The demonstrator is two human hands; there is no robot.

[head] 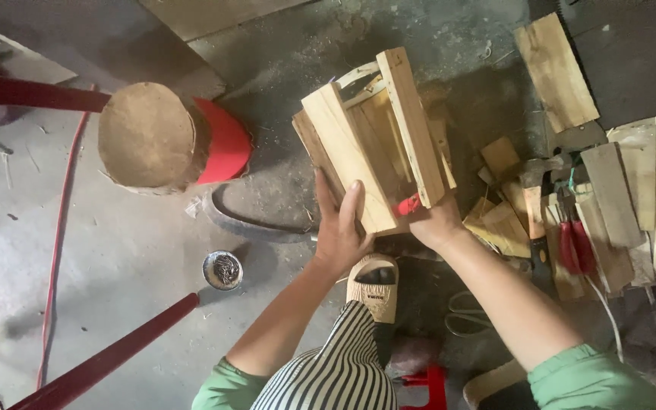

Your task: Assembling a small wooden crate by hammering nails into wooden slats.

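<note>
Wood: pale raw slats nailed into a small open crate (373,140), held up off the concrete floor (115,250), just above the person's sandal (374,286).
Left hand: the left hand (339,228) is clamped on the near slat, fingers spread flat up its face.
Right hand: the right hand (436,222) is closed under the crate's lower right corner, beside something small and red (408,204) that I cannot identify.
Handling: looks stiff and fairly light, though rough sawn edges probably mean splinters; thin slats may flex or pop at the joints.
Where to grip: best on the thick corner posts, not mid-slat.
Nearby: scrap boards (556,72), red-handled pliers (575,247), a bowl of nails (222,269).
</note>
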